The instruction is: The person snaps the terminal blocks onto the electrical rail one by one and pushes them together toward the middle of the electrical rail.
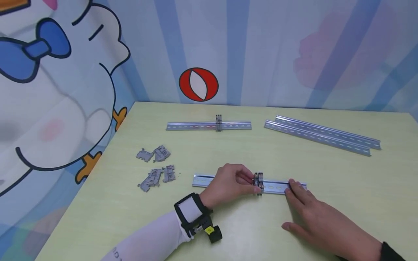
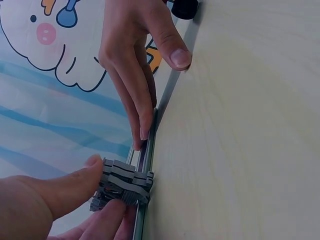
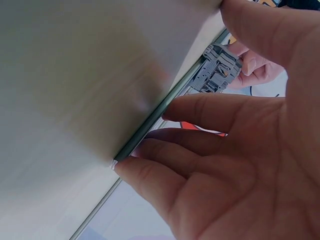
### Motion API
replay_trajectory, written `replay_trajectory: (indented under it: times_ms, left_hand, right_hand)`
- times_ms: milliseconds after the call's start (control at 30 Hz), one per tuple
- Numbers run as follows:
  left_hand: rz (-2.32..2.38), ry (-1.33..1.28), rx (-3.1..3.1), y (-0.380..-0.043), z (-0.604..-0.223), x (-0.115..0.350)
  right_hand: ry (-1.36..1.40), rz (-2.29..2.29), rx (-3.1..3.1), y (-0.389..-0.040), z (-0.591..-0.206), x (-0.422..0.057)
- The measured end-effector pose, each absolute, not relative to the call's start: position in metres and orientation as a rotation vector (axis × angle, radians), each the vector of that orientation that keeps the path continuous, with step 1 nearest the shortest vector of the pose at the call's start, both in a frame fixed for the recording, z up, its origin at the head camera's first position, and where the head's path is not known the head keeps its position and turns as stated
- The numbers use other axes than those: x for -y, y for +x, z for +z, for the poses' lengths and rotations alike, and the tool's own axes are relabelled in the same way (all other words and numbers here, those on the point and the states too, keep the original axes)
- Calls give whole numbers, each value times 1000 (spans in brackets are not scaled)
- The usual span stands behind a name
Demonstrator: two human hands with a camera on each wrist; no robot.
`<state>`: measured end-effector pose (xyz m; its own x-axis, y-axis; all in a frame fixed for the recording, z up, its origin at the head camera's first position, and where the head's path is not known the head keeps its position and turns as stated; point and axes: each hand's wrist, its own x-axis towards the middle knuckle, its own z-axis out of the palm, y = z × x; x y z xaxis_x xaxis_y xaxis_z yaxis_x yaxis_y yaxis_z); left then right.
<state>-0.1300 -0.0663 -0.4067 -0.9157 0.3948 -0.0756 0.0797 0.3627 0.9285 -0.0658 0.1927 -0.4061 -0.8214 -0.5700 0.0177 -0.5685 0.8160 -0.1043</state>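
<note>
A slotted metal DIN rail [image 1: 275, 187] lies on the table in front of the person. Grey terminal blocks [image 1: 258, 183] stand side by side across it, right of its middle. My left hand [image 1: 230, 183] pinches them between thumb and fingers; in the left wrist view the blocks [image 2: 125, 181] show edge-on over the rail. Toward the rail's right end, my right hand [image 1: 315, 214] rests its nearly straight fingertips on the metal, thumb spread apart. The right wrist view shows those fingers [image 3: 155, 182] along the rail edge, with the terminal blocks [image 3: 216, 70] beyond them.
Several loose grey terminal blocks [image 1: 154, 178] lie on the table [image 1: 107, 217] at left, in two groups. A second rail [image 1: 189, 126] at the back carries a few blocks [image 1: 218, 123]. Two bare rails [image 1: 321, 137] lie slanted together at back right. A printed wall [image 1: 267, 54] borders the table.
</note>
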Motion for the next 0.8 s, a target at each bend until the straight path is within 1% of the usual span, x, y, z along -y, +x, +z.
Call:
replay_trajectory:
  times_ms: [267, 467, 567, 700, 800]
  left_hand:
    - [1626, 427, -2270, -128, -405, 64]
    - [1639, 478, -2297, -125, -402, 60]
    - [1502, 582, -2417, -126, -400, 68]
    - [1178, 706, -2690, -124, -395, 89]
    - [1002, 718, -2825, -121, -393, 109]
  right_hand:
    - [-957, -152, -2989, -65, -406, -193]
    - [-922, -143, -2973, -65, -405, -196]
    - [-922, -173, -2987, -64, -405, -197]
    - [-913, -204, -2991, -66, -404, -196]
    - [-900, -214, -2979, -67, -403, -196]
